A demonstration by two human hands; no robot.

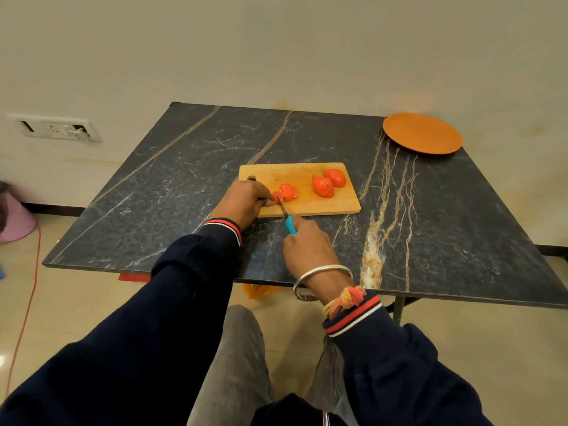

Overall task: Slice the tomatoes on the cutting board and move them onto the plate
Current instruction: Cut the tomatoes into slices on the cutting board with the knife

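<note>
Left hand (246,200) is curled over the left end of the red tomato under the blade (289,191), pinning it to the rectangular wooden cutting board (319,207). Right hand (309,245) is wrapped round the handle of the small blue-handled knife (290,226). The blade angles away and left, into the tomato just beside the left fingers. Hands are near each other, not touching. Both forearms reach in over the near edge of the dark marble-pattern table (184,186), wrists low, right wrist off the board.

Board sits mid-table, toward the near edge. Two more red tomatoes (322,186) touch each other at the board's far right corner; can't tell if whole or halved. Round orange plate (422,133) is at the table's far right corner, well apart from the board, no slices moved there yet.

Handling, my read: the tomato is light and soft with slick skin, and wet once cut. It squashes if pinched hard and rolls if not pinned. Hold the firm uncut end, fingertips tucked back from the blade. Slices will be floppy, so lift from underneath or on the flat of the blade, a few at a time.
</note>
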